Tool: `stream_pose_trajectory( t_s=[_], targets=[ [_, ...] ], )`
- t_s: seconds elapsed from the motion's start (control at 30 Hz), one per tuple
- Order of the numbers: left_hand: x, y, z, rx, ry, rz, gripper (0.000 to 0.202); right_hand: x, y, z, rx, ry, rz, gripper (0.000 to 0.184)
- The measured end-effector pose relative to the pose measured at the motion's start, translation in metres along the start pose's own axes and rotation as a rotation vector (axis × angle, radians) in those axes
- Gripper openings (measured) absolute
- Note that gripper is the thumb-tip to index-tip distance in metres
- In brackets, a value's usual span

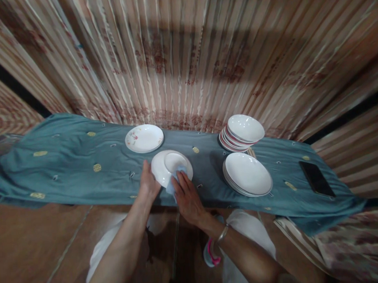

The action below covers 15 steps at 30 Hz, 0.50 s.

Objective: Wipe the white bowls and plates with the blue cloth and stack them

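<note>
My left hand (pixel 148 184) grips the near-left edge of a white plate (pixel 165 164), held tilted with its underside and foot ring towards me. My right hand (pixel 187 197) presses a pale blue cloth (pixel 175 180) against the plate's lower right side, fingers closed on the cloth. Both hands hover over the front edge of a teal embroidered tablecloth (pixel 76 168). A metal bangle sits on my right wrist.
A single floral plate (pixel 144 138) lies on the cloth behind the hands. To the right stand a stack of white plates (pixel 247 174) and a stack of red-rimmed bowls (pixel 242 132). A black phone (pixel 317 178) lies far right. Striped curtains hang behind.
</note>
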<state>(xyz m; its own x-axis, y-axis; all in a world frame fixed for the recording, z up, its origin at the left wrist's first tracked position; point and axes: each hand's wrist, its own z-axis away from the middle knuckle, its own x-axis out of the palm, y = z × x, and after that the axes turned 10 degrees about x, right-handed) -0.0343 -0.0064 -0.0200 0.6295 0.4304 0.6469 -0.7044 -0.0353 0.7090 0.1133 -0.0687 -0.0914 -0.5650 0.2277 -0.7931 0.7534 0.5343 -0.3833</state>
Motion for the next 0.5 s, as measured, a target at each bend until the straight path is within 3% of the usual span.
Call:
stream_pose_trajectory(
  t_s=[0.17,0.5],
  targets=[
    [0.002,0.005,0.004,-0.040,-0.024,0.029,0.056,-0.005,-0.005,-0.014,-0.108,-0.007,0.049,0.053],
    [0.005,0.003,0.005,-0.022,-0.087,0.022,0.064,-0.015,-0.018,-0.046,-0.128,-0.050,0.067,0.045]
  ],
)
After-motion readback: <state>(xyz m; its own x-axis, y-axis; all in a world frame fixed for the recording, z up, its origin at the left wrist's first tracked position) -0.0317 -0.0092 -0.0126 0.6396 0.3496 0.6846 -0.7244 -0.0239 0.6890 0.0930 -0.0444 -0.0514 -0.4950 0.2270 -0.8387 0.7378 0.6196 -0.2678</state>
